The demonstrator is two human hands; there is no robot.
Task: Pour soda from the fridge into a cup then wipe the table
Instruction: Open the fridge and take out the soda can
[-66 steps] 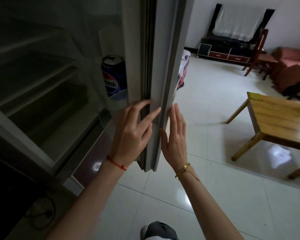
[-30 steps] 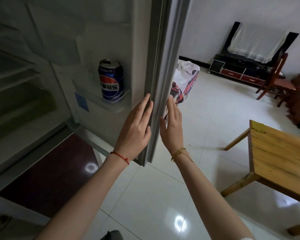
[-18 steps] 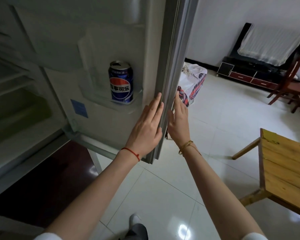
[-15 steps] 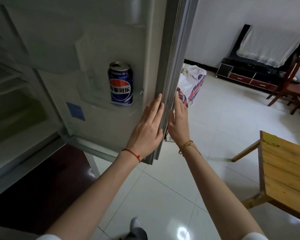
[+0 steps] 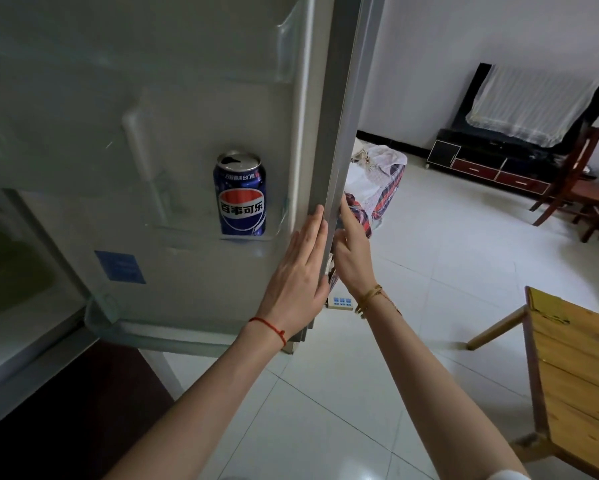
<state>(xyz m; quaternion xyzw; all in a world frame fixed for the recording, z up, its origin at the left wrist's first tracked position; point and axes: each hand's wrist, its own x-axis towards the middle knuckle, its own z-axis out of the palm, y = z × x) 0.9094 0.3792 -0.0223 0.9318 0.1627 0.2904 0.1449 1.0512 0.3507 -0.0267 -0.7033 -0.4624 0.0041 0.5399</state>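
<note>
A blue Pepsi soda can [image 5: 242, 199] stands upright on a clear shelf [image 5: 256, 244] inside the open fridge door [image 5: 187, 98]. Its tab end looks opened. My left hand [image 5: 300, 282] lies flat, fingers straight, against the inner side of the door's edge, just right of the can. My right hand [image 5: 353, 258] presses flat on the outer side of the same edge, so the door edge sits between both palms. Neither hand touches the can. A wooden table [image 5: 575, 368] stands at the lower right; no cup is in view.
The fridge's dim inner shelves [image 5: 14, 271] lie at the left. Behind the door on the white tiled floor are a bundle of checked cloth [image 5: 377, 181] and a small white box [image 5: 341, 302]. A dark TV cabinet [image 5: 481, 164] and a wooden chair [image 5: 575, 174] stand at the far wall.
The fridge door has swung further open with both hands on its edge, and the can on the door shelf now faces me more fully.
</note>
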